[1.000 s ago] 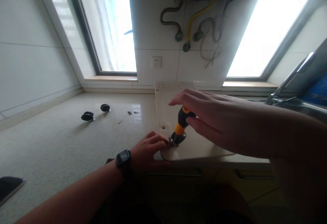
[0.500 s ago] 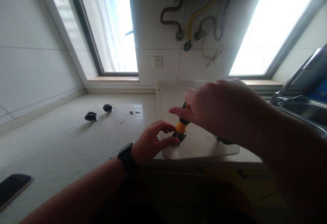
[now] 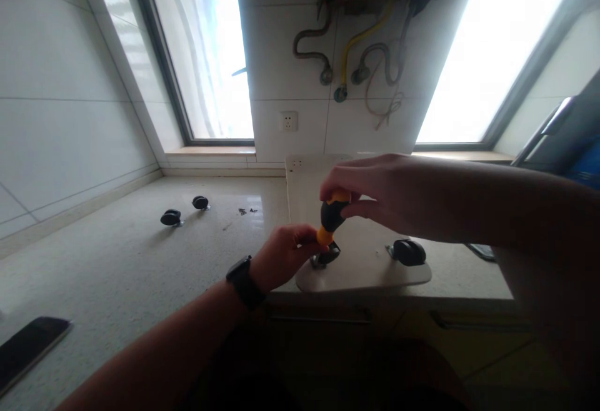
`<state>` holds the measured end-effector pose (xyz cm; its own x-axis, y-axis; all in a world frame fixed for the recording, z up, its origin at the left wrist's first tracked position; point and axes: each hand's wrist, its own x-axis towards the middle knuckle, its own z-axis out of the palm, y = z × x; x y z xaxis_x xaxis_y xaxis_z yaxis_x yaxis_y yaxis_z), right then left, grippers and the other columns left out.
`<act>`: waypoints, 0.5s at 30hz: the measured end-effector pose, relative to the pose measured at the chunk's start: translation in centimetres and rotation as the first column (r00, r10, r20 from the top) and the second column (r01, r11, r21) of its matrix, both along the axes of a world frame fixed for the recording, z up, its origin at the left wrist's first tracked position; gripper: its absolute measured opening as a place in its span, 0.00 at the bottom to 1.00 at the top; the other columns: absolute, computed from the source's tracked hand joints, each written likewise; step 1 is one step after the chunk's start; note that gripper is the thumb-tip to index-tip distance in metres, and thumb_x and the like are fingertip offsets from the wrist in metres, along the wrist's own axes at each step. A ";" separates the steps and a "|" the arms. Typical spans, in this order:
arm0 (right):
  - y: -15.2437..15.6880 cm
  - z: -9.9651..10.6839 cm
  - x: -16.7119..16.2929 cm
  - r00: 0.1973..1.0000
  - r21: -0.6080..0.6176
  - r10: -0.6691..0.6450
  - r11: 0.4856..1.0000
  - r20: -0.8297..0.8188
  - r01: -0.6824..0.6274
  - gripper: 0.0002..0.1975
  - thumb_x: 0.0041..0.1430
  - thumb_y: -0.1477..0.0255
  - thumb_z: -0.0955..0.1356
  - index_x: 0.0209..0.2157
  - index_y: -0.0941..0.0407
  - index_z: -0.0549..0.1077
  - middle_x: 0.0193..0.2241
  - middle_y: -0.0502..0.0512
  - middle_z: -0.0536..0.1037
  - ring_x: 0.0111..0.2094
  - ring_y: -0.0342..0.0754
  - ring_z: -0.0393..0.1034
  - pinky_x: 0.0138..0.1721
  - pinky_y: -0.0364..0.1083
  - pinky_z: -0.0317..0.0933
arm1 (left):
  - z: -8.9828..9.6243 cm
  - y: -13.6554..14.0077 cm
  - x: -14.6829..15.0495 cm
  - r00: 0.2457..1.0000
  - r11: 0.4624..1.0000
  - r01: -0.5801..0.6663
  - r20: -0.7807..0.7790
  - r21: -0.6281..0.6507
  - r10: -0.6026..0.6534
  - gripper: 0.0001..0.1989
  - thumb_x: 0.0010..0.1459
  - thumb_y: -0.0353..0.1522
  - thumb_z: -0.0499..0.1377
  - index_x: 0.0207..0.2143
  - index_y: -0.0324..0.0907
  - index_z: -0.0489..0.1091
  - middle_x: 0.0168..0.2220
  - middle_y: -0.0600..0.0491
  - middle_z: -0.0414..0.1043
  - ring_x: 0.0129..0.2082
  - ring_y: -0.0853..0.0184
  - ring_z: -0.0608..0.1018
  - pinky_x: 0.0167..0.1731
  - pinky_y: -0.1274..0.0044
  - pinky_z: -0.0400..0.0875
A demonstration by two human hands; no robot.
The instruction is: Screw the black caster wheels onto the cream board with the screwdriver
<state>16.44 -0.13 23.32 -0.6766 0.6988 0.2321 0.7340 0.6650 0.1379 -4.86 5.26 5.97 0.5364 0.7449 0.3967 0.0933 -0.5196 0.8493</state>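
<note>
"When one starts at the far left of the speckled pale counter (image 3: 117, 298), what lies there?"

"A flat, dark, round-cornered slab like a phone (image 3: 32, 345). Farther back stand two loose twin-wheel black casters, one (image 3: 170, 217) just left of the other (image 3: 200, 203), and next comes a little scatter of small dark screws (image 3: 242, 211)."

"And the left hand (image 3: 285, 258)?"

"It wears a black square-faced watch (image 3: 246, 281) on its wrist. Thumb and forefinger pinch the orange lower end of a black-and-orange screwdriver (image 3: 333, 212); how its other fingers lie, one cannot tell."

"Where is the screwdriver, exactly?"

"Tilted over a black caster with a metal plate (image 3: 329, 255), near the front left corner of an off-white, round-cornered board (image 3: 365, 280) on the counter. Its tip is hidden."

"What of the right hand (image 3: 363, 189)?"

"Its fingers curl round the upper handle, closed on it. Below it, near the board's front right corner, sits another black caster (image 3: 409, 253), metal plate toward the left."

"Farthest right?"

"A shiny metal faucet (image 3: 546, 130), near the window."
</note>
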 end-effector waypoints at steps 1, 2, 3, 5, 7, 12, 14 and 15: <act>0.0 0.1 -0.1 1.000 -0.014 -0.027 1.000 -0.003 0.027 0.13 0.67 0.58 0.65 0.43 0.49 0.77 0.31 0.49 0.79 0.26 0.44 0.67 0.27 0.45 0.53 | 0.1 0.1 -0.1 1.000 1.000 0.017 -0.003 -0.017 -0.017 0.10 0.64 0.36 0.66 0.41 0.37 0.80 0.38 0.48 0.83 0.37 0.63 0.81 0.42 0.69 0.76; 0.0 0.1 -0.2 0.998 -0.024 -0.063 0.998 -0.010 0.063 0.14 0.66 0.57 0.66 0.41 0.50 0.77 0.29 0.49 0.78 0.24 0.43 0.67 0.26 0.44 0.52 | 0.3 0.2 -0.2 0.999 0.999 0.036 -0.012 -0.037 -0.036 0.11 0.64 0.37 0.66 0.42 0.37 0.80 0.38 0.47 0.83 0.38 0.62 0.82 0.43 0.68 0.76; 0.0 0.0 -0.4 0.995 -0.025 -0.101 0.995 -0.013 0.101 0.16 0.66 0.55 0.67 0.40 0.52 0.77 0.26 0.49 0.77 0.23 0.42 0.66 0.25 0.44 0.50 | 0.6 0.3 -0.2 0.998 0.996 0.057 -0.026 -0.061 -0.059 0.12 0.63 0.37 0.66 0.42 0.37 0.80 0.39 0.46 0.83 0.39 0.62 0.82 0.45 0.67 0.76; -0.1 -0.2 -1.0 0.986 0.017 -0.164 0.986 -0.009 0.164 0.20 0.65 0.51 0.67 0.37 0.55 0.76 0.22 0.48 0.75 0.19 0.40 0.62 0.22 0.44 0.47 | 1.3 0.5 -0.3 0.993 0.987 0.106 -0.043 -0.119 -0.112 0.13 0.60 0.36 0.69 0.43 0.37 0.80 0.41 0.46 0.83 0.40 0.61 0.83 0.46 0.66 0.77; -0.1 -0.5 -1.7 0.981 0.076 -0.195 0.978 0.012 0.193 0.23 0.64 0.49 0.67 0.35 0.56 0.76 0.19 0.48 0.72 0.16 0.39 0.58 0.21 0.44 0.45 | 1.9 0.6 -0.2 0.988 0.974 0.147 -0.025 -0.172 -0.154 0.14 0.55 0.34 0.73 0.42 0.38 0.79 0.41 0.46 0.83 0.40 0.61 0.83 0.46 0.66 0.77; 0.1 -1.0 -2.6 0.957 0.167 -0.282 0.948 0.060 0.269 0.32 0.65 0.42 0.60 0.25 0.56 0.72 0.16 0.51 0.69 0.14 0.41 0.55 0.22 0.46 0.44 | 2.2 0.4 0.5 0.992 0.982 0.124 -0.008 -0.145 -0.126 0.11 0.55 0.32 0.73 0.39 0.38 0.79 0.38 0.49 0.83 0.38 0.63 0.83 0.44 0.69 0.77; -0.2 -0.9 -2.4 0.953 0.195 -0.300 0.938 0.042 0.286 0.33 0.65 0.41 0.59 0.26 0.55 0.72 0.17 0.52 0.70 0.16 0.43 0.57 0.23 0.46 0.45 | 2.0 0.1 0.8 0.996 0.990 0.080 -0.015 -0.114 -0.083 0.08 0.56 0.31 0.71 0.38 0.37 0.79 0.37 0.49 0.83 0.36 0.64 0.82 0.42 0.71 0.76; -0.5 -0.8 -2.1 0.963 0.191 -0.271 0.946 0.015 0.263 0.31 0.64 0.42 0.60 0.30 0.56 0.74 0.20 0.53 0.72 0.18 0.44 0.59 0.23 0.46 0.46 | 1.9 -0.1 0.9 0.997 0.992 0.066 -0.020 -0.105 -0.068 0.07 0.57 0.31 0.70 0.37 0.37 0.80 0.36 0.49 0.82 0.36 0.64 0.82 0.41 0.71 0.76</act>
